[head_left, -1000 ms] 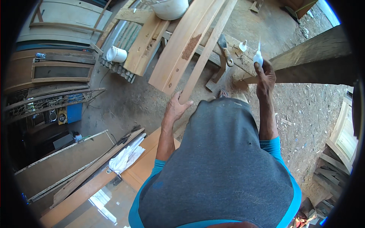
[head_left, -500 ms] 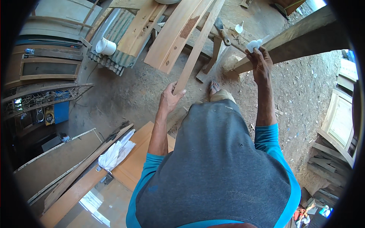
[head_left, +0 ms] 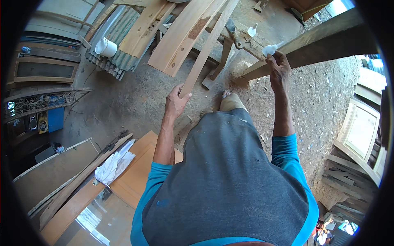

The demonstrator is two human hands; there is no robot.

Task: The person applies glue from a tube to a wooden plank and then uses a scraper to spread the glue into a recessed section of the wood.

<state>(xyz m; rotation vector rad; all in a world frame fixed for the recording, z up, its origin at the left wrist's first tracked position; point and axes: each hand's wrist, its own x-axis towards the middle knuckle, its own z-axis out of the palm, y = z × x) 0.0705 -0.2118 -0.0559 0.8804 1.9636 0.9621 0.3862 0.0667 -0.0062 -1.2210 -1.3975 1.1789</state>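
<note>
My left hand [head_left: 176, 103] is closed round the near end of a long thin wooden strip [head_left: 205, 53], which runs away from me beside wider boards. In my right hand [head_left: 279, 67], raised at the right, the fingers pinch a small white squeeze bottle [head_left: 269, 50] with a narrow nozzle. A second white nozzle bottle [head_left: 252, 30] stands on the bench just beyond. Between strip and bottle lies a wide-bladed scraper [head_left: 233, 33] with a dark handle. A patch of brown sawdust [head_left: 198, 28] rests on the wide plank [head_left: 180, 45].
A thick timber post [head_left: 316, 45] slants across the upper right. A white bucket [head_left: 106, 47] sits on corrugated sheets [head_left: 100, 63] at left. A wooden door panel [head_left: 141, 166] with a white cloth [head_left: 114, 167] lies at my lower left. Door frames [head_left: 358, 129] and scrap wood [head_left: 349, 180] are stacked at right.
The whole view has shifted slightly, so things appear a little further left. Both hands keep their holds on the strip and the bottle.
</note>
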